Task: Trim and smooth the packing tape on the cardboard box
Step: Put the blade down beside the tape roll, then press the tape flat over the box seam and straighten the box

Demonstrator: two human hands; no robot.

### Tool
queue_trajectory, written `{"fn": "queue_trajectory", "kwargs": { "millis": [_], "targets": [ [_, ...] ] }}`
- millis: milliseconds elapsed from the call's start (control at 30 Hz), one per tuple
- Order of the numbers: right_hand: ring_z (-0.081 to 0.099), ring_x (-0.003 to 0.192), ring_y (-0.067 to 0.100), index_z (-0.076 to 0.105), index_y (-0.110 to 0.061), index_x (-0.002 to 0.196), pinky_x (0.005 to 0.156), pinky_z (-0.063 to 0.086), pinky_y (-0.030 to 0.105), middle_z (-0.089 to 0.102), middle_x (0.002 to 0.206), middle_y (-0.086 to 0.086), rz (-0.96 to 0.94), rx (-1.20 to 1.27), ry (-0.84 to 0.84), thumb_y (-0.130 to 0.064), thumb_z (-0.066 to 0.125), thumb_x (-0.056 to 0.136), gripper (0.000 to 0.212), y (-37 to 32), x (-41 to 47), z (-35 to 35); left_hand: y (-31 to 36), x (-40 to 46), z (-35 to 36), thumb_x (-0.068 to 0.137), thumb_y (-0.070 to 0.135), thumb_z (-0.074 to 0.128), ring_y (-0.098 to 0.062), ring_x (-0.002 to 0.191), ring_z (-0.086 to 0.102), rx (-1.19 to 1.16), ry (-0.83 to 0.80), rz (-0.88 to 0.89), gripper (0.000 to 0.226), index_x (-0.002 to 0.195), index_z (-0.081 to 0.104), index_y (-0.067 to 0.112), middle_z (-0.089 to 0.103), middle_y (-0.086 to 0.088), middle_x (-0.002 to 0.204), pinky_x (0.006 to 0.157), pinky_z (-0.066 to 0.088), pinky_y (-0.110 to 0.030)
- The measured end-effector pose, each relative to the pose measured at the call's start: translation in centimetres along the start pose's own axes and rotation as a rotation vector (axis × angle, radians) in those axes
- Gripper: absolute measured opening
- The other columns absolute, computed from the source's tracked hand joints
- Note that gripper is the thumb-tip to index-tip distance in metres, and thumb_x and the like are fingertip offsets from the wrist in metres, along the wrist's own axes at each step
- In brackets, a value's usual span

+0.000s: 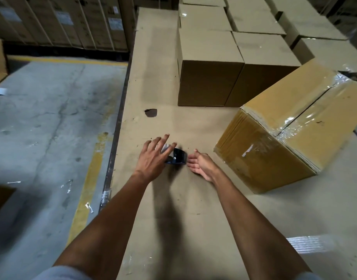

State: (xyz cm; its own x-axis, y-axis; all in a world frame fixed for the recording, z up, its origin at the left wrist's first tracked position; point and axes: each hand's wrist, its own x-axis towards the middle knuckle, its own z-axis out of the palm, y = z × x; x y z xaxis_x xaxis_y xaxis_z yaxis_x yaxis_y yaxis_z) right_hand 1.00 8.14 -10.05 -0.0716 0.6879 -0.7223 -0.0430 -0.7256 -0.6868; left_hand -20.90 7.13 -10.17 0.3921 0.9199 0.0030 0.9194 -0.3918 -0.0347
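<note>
A tan cardboard box (260,150) lies tilted at the right on a cardboard-covered surface. Clear packing tape (306,116) runs wrinkled along its top seam and down its near face. A dark tape roll or dispenser (179,156) with a shiny strip lies on the surface left of the box. My left hand (153,158) is over the roll's left side with its fingers spread; whether it touches the roll I cannot tell. My right hand (201,164) is just right of the roll, palm turned inward, fingers apart and holding nothing.
Plain brown boxes (210,65) stand in rows behind and to the right. The cardboard sheet (153,77) has a dark hole (151,112). On the left is a concrete floor (48,128) with yellow lines and tape scraps, and strapped cartons (62,21) at the back.
</note>
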Motion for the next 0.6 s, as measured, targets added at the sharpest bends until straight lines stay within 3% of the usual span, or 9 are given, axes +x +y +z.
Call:
{"fn": "queue_trajectory", "kwargs": {
  "millis": [100,167,267,400,500,600],
  "targets": [
    [0.067,0.128,0.039,0.073,-0.008,0.123,0.116,0.05,0.049,0.072,0.131,0.023,-0.268,-0.347,0.161,-0.036,0.047,0.109,0.04,-0.6,-0.5,-0.2,1.1,-0.8,-0.6,0.094,0.057,0.07,-0.034,0.157,0.033,-0.025,0.035,-0.005,0.089,0.167,0.03,0.027,0.02,-0.01,0.179,0.124,0.031,-0.053],
    [0.075,0.108,0.027,0.078,-0.014,0.109,0.104,0.056,0.036,0.081,0.11,0.01,-0.492,-0.656,0.339,-0.032,0.057,0.103,0.028,-1.5,-1.4,-0.8,2.7,-0.7,-1.3,0.098,0.064,0.062,-0.032,0.154,0.039,-0.058,0.066,-0.01,0.082,0.164,0.036,0.024,0.029,-0.01,0.176,0.123,0.032,-0.051],
    [0.075,0.097,0.02,0.077,-0.017,0.115,0.092,0.058,0.028,0.081,0.107,0.005,-0.784,-0.804,0.532,-0.018,0.061,0.103,0.02,-3.6,-4.8,-1.3,5.7,0.2,-3.1,0.102,0.053,0.059,-0.033,0.144,0.051,-0.142,0.171,0.039,0.067,0.159,0.045,0.02,0.039,-0.01,0.171,0.118,0.036,-0.048],
    [0.071,0.092,0.016,0.072,-0.013,0.118,0.08,0.06,0.026,0.076,0.108,0.005,-1.17,-0.896,0.769,-0.017,0.059,0.106,0.018,-5.3,-10.1,-3.0,9.5,2.8,-6.8,0.106,0.044,0.056,-0.033,0.139,0.052,-0.275,0.337,0.138,0.059,0.157,0.044,0.018,0.044,-0.009,0.166,0.115,0.04,-0.048],
    [0.068,0.097,0.021,0.071,-0.011,0.123,0.083,0.059,0.031,0.075,0.111,0.008,-1.291,-1.031,0.999,-0.019,0.057,0.106,0.024,-6.0,-13.4,-5.5,12.1,4.9,-10.2,0.109,0.044,0.047,-0.032,0.143,0.049,-0.354,0.402,0.231,0.059,0.162,0.039,0.017,0.042,-0.009,0.167,0.115,0.04,-0.047],
    [0.064,0.108,0.023,0.065,-0.013,0.132,0.09,0.054,0.036,0.07,0.125,0.009,-1.19,-1.182,1.256,-0.023,0.058,0.104,0.031,-6.0,-16.2,-8.6,14.4,7.0,-12.9,0.114,0.051,0.032,-0.028,0.156,0.037,-0.363,0.421,0.335,0.062,0.167,0.032,0.019,0.033,-0.008,0.174,0.123,0.033,-0.045]
  ]
}}
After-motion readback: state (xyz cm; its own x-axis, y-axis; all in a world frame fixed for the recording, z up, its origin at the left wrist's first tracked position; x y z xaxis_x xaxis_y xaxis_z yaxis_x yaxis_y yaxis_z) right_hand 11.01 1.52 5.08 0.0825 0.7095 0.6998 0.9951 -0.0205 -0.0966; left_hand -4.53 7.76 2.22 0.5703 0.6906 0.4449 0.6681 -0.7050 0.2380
